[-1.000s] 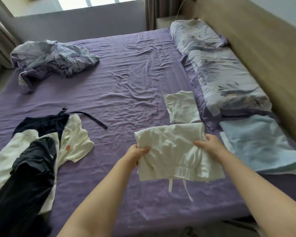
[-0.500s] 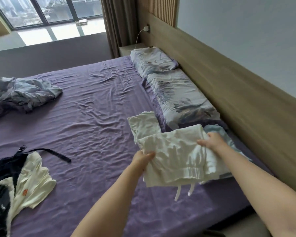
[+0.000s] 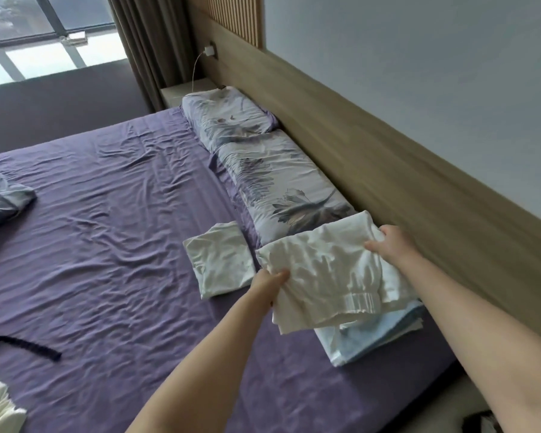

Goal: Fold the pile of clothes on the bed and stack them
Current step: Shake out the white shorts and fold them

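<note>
While both hands, left hand [image 3: 267, 284] and right hand [image 3: 391, 245], pinch opposite edges of the folded white garment [image 3: 325, 276] over the light-blue folded stack [image 3: 372, 335] beside the pillow [image 3: 281, 185], lower it level, edges squared, before letting go.
</note>
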Demonstrator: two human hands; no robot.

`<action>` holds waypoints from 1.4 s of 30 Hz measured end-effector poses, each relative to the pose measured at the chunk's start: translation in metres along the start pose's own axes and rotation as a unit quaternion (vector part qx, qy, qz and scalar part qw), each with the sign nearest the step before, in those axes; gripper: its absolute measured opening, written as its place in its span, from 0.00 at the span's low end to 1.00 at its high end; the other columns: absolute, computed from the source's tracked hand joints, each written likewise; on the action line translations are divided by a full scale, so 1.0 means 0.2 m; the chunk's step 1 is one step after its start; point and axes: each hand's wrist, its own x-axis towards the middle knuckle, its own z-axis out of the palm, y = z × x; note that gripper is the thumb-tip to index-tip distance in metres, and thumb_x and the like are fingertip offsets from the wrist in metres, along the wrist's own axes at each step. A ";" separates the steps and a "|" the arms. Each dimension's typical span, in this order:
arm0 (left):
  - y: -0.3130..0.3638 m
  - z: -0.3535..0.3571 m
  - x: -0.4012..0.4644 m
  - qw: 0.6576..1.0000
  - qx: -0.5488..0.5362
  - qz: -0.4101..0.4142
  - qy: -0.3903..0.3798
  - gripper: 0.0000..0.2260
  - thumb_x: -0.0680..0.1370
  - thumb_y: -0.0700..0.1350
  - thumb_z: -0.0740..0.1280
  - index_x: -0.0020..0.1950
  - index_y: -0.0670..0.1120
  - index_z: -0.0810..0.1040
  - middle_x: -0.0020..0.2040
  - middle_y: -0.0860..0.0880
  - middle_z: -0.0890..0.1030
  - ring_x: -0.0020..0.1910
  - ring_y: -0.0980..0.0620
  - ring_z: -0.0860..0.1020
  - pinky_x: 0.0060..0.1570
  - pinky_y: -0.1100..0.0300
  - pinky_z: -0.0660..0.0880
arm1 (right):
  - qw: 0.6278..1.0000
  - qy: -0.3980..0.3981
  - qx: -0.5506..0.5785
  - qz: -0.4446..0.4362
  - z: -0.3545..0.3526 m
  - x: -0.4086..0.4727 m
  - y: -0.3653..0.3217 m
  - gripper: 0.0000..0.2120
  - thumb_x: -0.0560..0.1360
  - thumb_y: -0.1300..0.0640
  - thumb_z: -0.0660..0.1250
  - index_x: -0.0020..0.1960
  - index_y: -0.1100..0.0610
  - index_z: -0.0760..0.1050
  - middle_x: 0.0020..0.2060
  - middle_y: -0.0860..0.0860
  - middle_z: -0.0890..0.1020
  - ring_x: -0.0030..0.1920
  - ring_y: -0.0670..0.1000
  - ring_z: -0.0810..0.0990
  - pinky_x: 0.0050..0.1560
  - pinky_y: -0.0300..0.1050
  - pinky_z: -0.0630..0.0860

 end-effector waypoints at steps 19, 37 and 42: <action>-0.28 0.64 0.41 0.983 0.007 -0.181 0.000 0.15 0.79 0.44 0.63 0.65 0.44 0.73 0.58 0.42 0.79 0.55 0.40 0.79 0.55 0.41 0.77 | 0.978 -0.163 -0.106 0.074 0.18 0.60 0.67 0.15 0.71 0.48 0.69 0.46 0.60 0.74 0.44 0.55 0.81 0.44 0.56 0.79 0.44 0.49 0.74; -0.44 0.76 0.46 0.781 0.606 0.138 -0.069 0.23 0.79 0.52 0.61 0.74 0.56 0.63 0.77 0.49 0.55 0.77 0.45 0.50 0.73 0.48 0.50 | 0.940 -0.219 -0.254 -0.055 0.61 0.40 0.75 0.28 0.75 0.44 0.63 0.73 0.44 0.59 0.74 0.50 0.58 0.74 0.54 0.56 0.68 0.50 0.63; -0.47 0.76 0.43 0.786 0.604 0.113 -0.063 0.21 0.78 0.47 0.61 0.72 0.52 0.66 0.73 0.48 0.63 0.74 0.45 0.57 0.71 0.49 0.55 | 0.936 -0.211 -0.281 -0.017 0.62 0.36 0.71 0.27 0.76 0.46 0.62 0.73 0.48 0.60 0.73 0.52 0.61 0.73 0.55 0.58 0.69 0.54 0.61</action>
